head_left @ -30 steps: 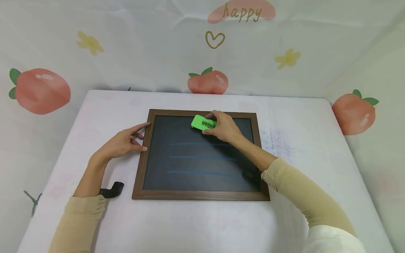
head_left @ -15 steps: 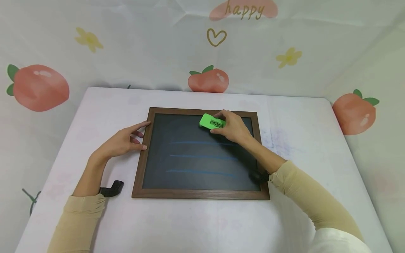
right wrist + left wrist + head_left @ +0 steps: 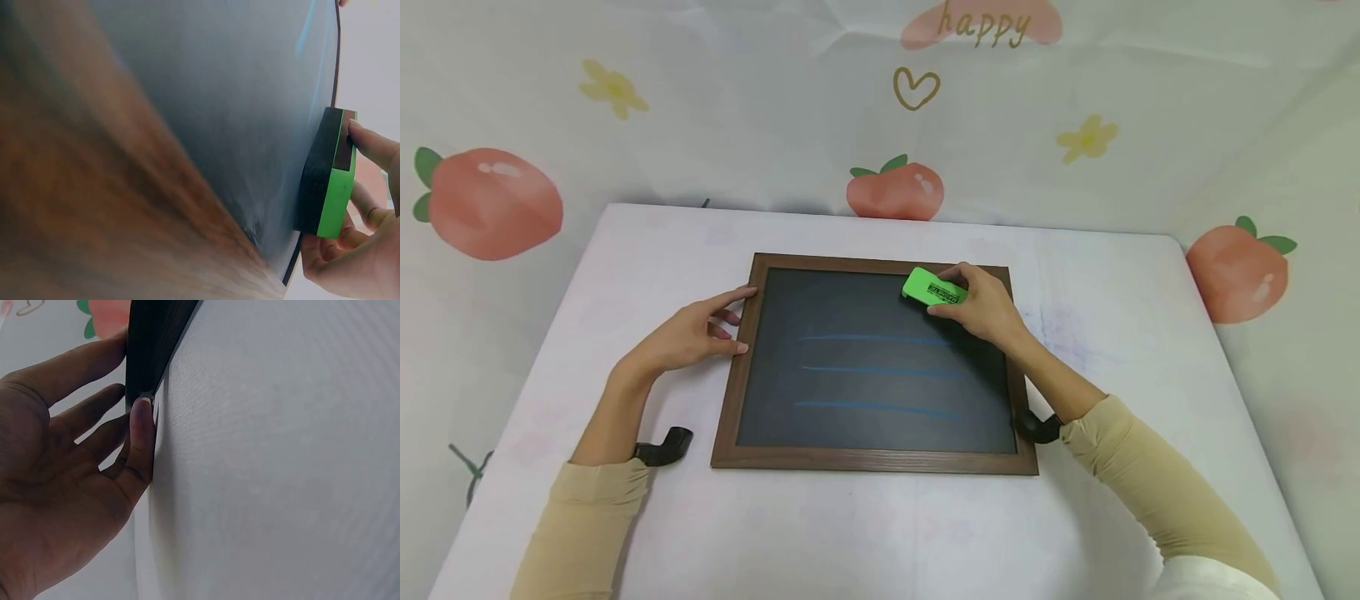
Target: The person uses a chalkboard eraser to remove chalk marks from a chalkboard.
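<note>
A blackboard (image 3: 857, 417) in a brown wooden frame lies flat on the table, with three blue horizontal lines across its dark surface. My right hand (image 3: 987, 308) pinches a green board eraser (image 3: 928, 287) near the board's upper right part. The right wrist view shows the eraser's (image 3: 334, 200) dark pad side against the board, thumb and fingers on opposite sides. At the board's left edge my left hand (image 3: 688, 337) touches the frame with extended fingers and thumb. The left wrist view shows the left hand's (image 3: 75, 450) fingertips against the frame's outer side.
The white table (image 3: 850, 533) carries blue smudges (image 3: 1063, 333) right of the board. A black camera mount (image 3: 664, 447) sits on the left wrist, another (image 3: 1037, 427) on the right. Behind the table hangs a peach-patterned backdrop (image 3: 760, 125).
My right hand has slid the eraser rightward along the upper part of the board. The left hand stays at the frame's left side, and the three blue lines look the same.
</note>
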The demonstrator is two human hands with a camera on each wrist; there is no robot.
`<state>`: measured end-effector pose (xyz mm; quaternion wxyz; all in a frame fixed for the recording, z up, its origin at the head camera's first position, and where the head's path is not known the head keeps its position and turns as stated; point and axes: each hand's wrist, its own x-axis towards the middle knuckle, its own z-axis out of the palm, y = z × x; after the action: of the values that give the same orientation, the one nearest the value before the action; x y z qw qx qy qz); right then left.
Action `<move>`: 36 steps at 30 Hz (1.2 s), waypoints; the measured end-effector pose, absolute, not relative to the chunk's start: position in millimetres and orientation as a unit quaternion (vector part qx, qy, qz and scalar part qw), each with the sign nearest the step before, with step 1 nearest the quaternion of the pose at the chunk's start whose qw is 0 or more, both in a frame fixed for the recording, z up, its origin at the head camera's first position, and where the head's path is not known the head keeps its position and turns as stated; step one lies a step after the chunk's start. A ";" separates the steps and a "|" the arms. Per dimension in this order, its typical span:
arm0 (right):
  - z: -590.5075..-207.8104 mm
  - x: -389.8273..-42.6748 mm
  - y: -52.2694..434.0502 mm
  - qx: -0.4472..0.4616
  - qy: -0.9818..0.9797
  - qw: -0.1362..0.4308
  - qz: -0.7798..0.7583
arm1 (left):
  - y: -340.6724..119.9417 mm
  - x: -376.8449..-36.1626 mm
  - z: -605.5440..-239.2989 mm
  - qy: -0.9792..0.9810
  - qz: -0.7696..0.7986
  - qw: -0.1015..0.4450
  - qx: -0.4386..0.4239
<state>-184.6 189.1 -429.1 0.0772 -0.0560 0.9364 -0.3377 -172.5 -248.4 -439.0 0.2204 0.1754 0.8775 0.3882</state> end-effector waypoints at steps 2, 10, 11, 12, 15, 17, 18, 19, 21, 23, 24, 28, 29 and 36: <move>-429.4 -184.5 189.8 -0.054 0.937 0.076 -0.338 | -248.5 -171.9 -438.5 0.878 0.388 0.219 0.174; -428.6 -179.5 195.7 -0.028 0.942 0.067 -0.329 | -248.0 -170.9 -439.2 0.882 0.384 0.215 0.171; -428.3 -178.9 196.3 -0.025 0.942 0.066 -0.327 | -248.0 -170.7 -439.4 0.883 0.381 0.214 0.170; -427.9 -178.1 196.9 -0.022 0.943 0.066 -0.325 | -247.9 -170.5 -439.6 0.884 0.381 0.213 0.170; -425.9 -175.7 198.2 -0.012 0.945 0.068 -0.321 | -247.8 -169.9 -440.7 0.884 0.381 0.211 0.168; -424.0 -173.6 199.5 -0.002 0.946 0.071 -0.317 | -247.6 -169.8 -441.4 0.885 0.381 0.209 0.168; -423.0 -172.5 200.4 0.003 0.947 0.074 -0.314 | -247.4 -169.7 -441.5 0.884 0.383 0.209 0.168; -421.9 -171.3 201.4 0.009 0.948 0.077 -0.310 | -247.4 -169.6 -441.7 0.884 0.383 0.209 0.168; -419.7 -169.1 203.3 0.020 0.949 0.083 -0.302 | -247.4 -169.5 -441.7 0.885 0.381 0.207 0.169; -417.9 -166.8 205.8 0.028 0.952 0.088 -0.292 | -247.0 -169.1 -441.5 0.885 0.382 0.206 0.168; -417.0 -165.8 206.8 0.032 0.953 0.089 -0.286 | -246.6 -168.7 -441.2 0.885 0.382 0.206 0.168; -416.2 -163.1 209.7 0.037 0.956 0.086 -0.277 | -245.5 -167.3 -439.8 0.885 0.383 0.207 0.165; -416.2 -162.5 209.9 0.037 0.957 0.084 -0.276 | -245.2 -166.9 -439.4 0.884 0.385 0.208 0.164; -418.7 -158.5 209.8 0.018 0.954 0.068 -0.291 | -245.3 -163.3 -436.3 0.879 0.395 0.213 0.157</move>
<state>-158.5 209.8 -418.7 0.0682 0.0184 0.9542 -0.2906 -163.3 -245.3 -436.3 0.2134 0.1573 0.8794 0.3954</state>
